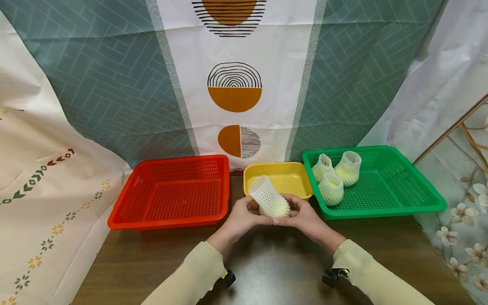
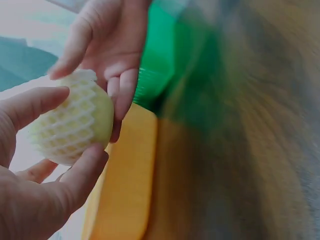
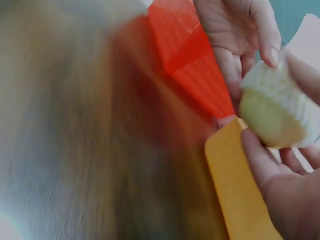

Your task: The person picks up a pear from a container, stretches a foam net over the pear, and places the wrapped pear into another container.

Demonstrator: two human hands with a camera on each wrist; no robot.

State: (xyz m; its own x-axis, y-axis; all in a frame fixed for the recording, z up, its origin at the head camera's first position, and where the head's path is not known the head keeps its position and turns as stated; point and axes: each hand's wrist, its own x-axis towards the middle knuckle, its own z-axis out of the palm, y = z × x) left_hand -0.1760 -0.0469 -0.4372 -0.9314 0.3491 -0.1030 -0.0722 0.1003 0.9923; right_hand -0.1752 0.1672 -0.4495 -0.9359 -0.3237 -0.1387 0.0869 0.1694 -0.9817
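Observation:
Between both hands is a round, pale yellow-green fruit (image 3: 265,117) partly covered by a white foam net sleeve (image 1: 267,195). My left hand (image 1: 244,217) grips it from the left and my right hand (image 1: 302,215) from the right, with fingers and thumbs bent around it. Bare skin of the fruit (image 2: 105,120) shows at one end in both wrist views, while the loose end of the net sticks out up and to the left in the head view. The fruit's exact kind is unclear. Just behind the hands stands a yellow basin (image 1: 282,173), its front partly hidden.
A red basket (image 1: 171,203) stands at the left. At the right a green basket (image 1: 392,186) holds three netted fruits (image 1: 331,190) along its left side. All stand on a dark wooden table (image 1: 274,262), with a patterned cloth (image 1: 236,51) hanging behind.

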